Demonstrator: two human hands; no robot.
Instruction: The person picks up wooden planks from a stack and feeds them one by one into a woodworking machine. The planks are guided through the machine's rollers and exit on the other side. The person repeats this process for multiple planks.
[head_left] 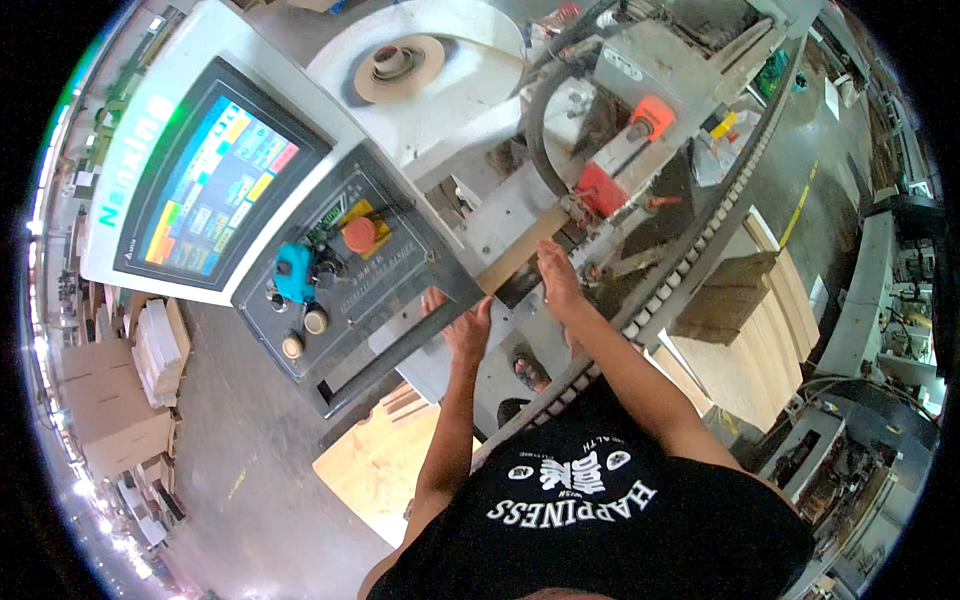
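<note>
My left hand is open, its fingers apart, beside the lower right edge of the black control panel. Part of it lies close against the panel's edge, so I cannot tell whether it touches it. My right hand has its fingers stretched upward and seems to hold nothing. Its fingertips are beside a narrow brown strip that runs slantwise across the machine bed. Whether they touch the strip I cannot tell. Just beyond the right hand stands a red block-shaped machine part.
A lit touchscreen and a red stop button are on the console at left. Behind stands a round white reel table. A chain conveyor rail curves past my right arm. Stacked boards stand at right, cartons at left.
</note>
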